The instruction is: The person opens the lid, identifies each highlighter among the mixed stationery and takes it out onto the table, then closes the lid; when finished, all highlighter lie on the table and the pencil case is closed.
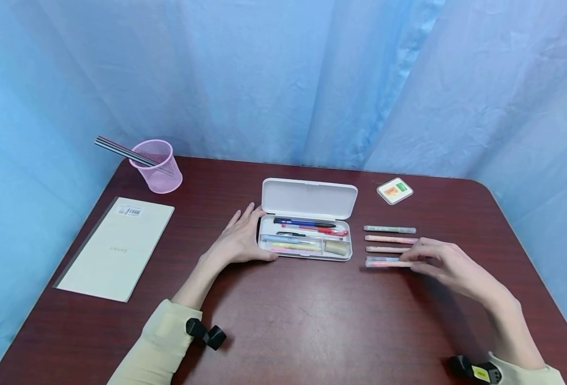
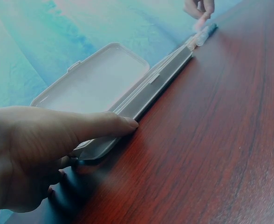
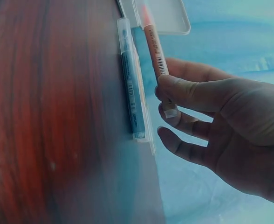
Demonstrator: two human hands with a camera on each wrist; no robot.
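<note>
Pencil case (image 1: 307, 224), white and with its lid stood open, was set at the middle of the dark red bench (image 1: 312, 321), holding pens in its tray. Its left end was steadied by the left hand (image 1: 240, 240), whose fingers were laid nearly straight against the case. Just right of the case, highlighters (image 1: 389, 239) were lined up in a row. The nearest one, an orange highlighter (image 1: 384, 263), was pinched at its end between the thumb and fingers of the right hand (image 1: 449, 264). A pink mesh cup (image 1: 157, 166) and a notepad (image 1: 117, 246) were placed well to the left.
</note>
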